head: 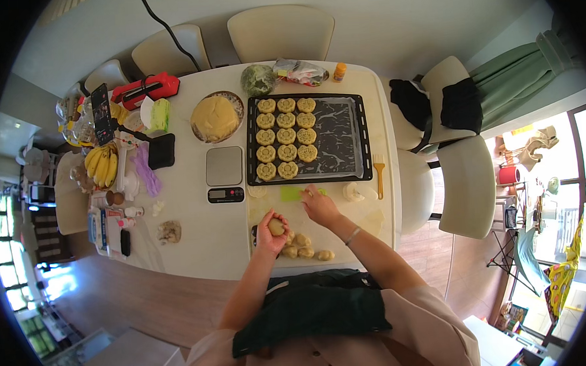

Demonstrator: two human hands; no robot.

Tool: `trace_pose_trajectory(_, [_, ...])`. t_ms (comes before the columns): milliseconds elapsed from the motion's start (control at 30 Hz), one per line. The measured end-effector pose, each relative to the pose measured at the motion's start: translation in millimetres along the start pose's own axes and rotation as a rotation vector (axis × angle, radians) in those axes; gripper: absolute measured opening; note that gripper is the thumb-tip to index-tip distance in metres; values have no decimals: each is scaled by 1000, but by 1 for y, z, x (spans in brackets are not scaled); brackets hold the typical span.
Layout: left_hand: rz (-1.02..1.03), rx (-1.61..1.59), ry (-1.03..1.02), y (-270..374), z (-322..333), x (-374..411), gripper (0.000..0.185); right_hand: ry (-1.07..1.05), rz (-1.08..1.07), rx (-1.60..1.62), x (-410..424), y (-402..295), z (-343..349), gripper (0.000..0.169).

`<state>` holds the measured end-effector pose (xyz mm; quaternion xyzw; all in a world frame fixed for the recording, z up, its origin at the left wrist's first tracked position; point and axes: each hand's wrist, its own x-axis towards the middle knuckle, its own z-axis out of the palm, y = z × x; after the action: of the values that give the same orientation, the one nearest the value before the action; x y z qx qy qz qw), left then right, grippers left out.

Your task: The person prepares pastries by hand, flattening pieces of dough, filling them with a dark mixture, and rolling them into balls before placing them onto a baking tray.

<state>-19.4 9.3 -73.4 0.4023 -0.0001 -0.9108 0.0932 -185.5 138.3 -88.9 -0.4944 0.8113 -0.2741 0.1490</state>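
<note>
A rounded ball of dough (276,227) rests in my left hand (273,234), with the fingers curled around it. My right hand (319,206) reaches over the mat at a green scraper-like sheet (290,193); whether its fingers grip anything is hidden. Several dough balls (304,252) lie on the mat near the table's front edge. Beyond my hands, a black baking tray (369,149) lined with paper holds rows of patterned, moulded dough pieces (286,136) on its left side. A white plastic mould (353,192) lies to the right of my right hand, beside a wooden-handled brush (380,176).
Left of the tray stand a digital kitchen scale (224,167) and a plate with a large dough mound (215,117). A phone on a stand (102,115), bananas (102,165) and a red case-like object (146,90) occupy the left end. Chairs (281,32) surround the table (192,258).
</note>
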Motion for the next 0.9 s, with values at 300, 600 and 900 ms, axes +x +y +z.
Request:
trace_pose_trajectory(300, [44,-36,-73,-30,23,3,40,419,217,-490,-39,-19,-135,38])
trace_pose_trajectory(600, [84,122,-174,-46,48,2,29,535,758,536,-59,25,-124,19])
trace_pose_trajectory(900, [568,399,-318,-80,116,-17,22,522,920,1758,-121,26,-50,18])
